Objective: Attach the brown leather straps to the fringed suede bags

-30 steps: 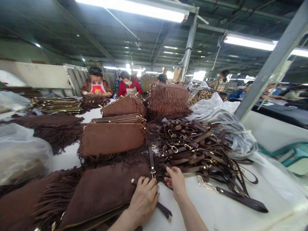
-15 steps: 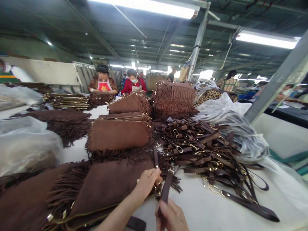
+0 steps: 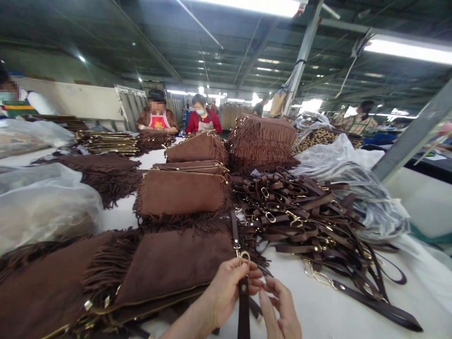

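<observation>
My left hand (image 3: pixel 226 287) pinches the gold clasp end of a dark brown strap (image 3: pixel 243 310) between thumb and fingers. The strap hangs down from there toward the bottom edge, a rivet showing near its top. To its right, my right hand (image 3: pixel 282 308) has its fingers loosely bent and apart, with nothing visible in them; its fingertips are close to those of my left hand. Just beyond the clasp lies another narrow strap piece with a gold fitting (image 3: pixel 235 235). Left of my hands is a brown fringed bag (image 3: pixel 176 263) with a gold zipper.
A tangled heap of brown straps with gold clasps (image 3: pixel 300 216) covers the right side of the white table (image 3: pixel 318 301). Stacked fringed bags (image 3: pixel 183 193) stand ahead. Clear plastic (image 3: pixel 45 202) lies at left, and more plastic (image 3: pixel 353 174) at right. Co-workers (image 3: pixel 203 117) sit across the table.
My left hand has shifted nearer and now holds the strap's clasp end. My right hand has let go of the strap and moved up and right. The view has turned slightly left.
</observation>
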Tool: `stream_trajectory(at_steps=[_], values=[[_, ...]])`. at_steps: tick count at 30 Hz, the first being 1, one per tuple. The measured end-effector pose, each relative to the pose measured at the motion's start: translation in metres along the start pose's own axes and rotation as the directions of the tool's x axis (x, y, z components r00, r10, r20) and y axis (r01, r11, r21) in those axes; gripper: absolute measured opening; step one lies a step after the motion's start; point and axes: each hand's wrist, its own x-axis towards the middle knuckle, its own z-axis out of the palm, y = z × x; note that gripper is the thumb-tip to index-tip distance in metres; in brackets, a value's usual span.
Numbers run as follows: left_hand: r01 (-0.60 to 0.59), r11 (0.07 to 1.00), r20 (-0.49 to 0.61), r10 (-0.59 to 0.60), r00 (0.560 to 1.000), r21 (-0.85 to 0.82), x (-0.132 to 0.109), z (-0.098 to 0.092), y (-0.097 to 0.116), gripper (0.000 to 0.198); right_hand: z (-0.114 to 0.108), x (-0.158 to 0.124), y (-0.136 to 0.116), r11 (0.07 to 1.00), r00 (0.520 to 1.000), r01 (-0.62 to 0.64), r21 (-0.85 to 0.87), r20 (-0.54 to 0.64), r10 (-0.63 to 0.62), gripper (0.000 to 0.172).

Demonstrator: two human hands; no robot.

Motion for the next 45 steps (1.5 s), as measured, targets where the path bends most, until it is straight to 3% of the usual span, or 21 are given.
stream_trajectory(at_steps=[4,8,10,12,15,17,21,28,33,36,39,41,45], values=[[-0.007,0.989,0.031,0.011,0.999,-0.147,-0.007,0.006,-0.011,0.036,0.018,0.008,-0.002,0.966,0.971,0.226,-0.126,-0.052,-0.234,0.039],[-0.015,0.989,0.051,0.022,0.998,-0.146,-0.014,0.007,-0.017,0.037,0.028,0.001,0.010,0.936,0.966,0.257,-0.243,0.025,-0.258,0.044],[-0.041,0.999,0.054,0.042,0.998,-0.021,-0.014,0.003,-0.015,0.034,0.029,-0.004,0.018,0.923,0.965,0.254,-0.288,0.019,-0.260,0.045],[-0.101,0.962,0.000,0.104,0.995,0.255,-0.013,-0.003,-0.011,0.031,0.028,-0.009,0.026,0.905,0.956,0.283,-0.316,0.016,-0.293,0.045],[-0.089,0.753,-0.086,0.190,0.978,0.652,-0.009,-0.013,-0.008,0.026,0.025,-0.015,0.039,0.888,0.936,0.346,-0.305,0.043,-0.350,0.039],[0.001,0.672,-0.121,0.132,0.984,0.740,-0.009,-0.018,-0.011,0.027,0.024,-0.020,0.048,0.885,0.932,0.357,-0.299,0.054,-0.358,0.036],[0.098,0.733,-0.148,0.003,0.989,0.673,-0.014,-0.023,-0.025,0.038,0.022,-0.029,0.063,0.872,0.927,0.371,-0.319,0.070,-0.369,0.037],[0.125,0.806,-0.162,-0.037,0.986,0.578,-0.020,-0.023,-0.030,0.040,0.019,-0.034,0.064,0.913,0.955,0.292,-0.286,0.140,-0.261,0.050],[0.092,0.757,-0.161,0.018,0.987,0.647,-0.019,-0.026,-0.038,0.039,0.017,-0.033,0.055,0.899,0.971,0.239,-0.366,0.100,-0.217,0.049],[0.077,0.698,-0.168,0.063,0.984,0.712,-0.016,-0.027,-0.044,0.040,0.018,-0.030,0.053,0.819,0.933,0.355,-0.452,0.117,-0.340,0.042],[0.069,0.702,-0.182,0.088,0.979,0.709,-0.015,-0.024,-0.045,0.039,0.020,-0.028,0.056,0.746,0.889,0.441,-0.498,0.127,-0.441,0.037],[0.051,0.709,-0.173,0.101,0.980,0.703,-0.016,-0.022,-0.044,0.038,0.023,-0.029,0.060,0.759,0.890,0.441,-0.479,0.123,-0.440,0.035],[0.012,0.686,-0.145,0.136,0.980,0.728,-0.021,-0.018,-0.042,0.036,0.025,-0.034,0.065,0.854,0.942,0.335,-0.397,0.112,-0.317,0.036]])
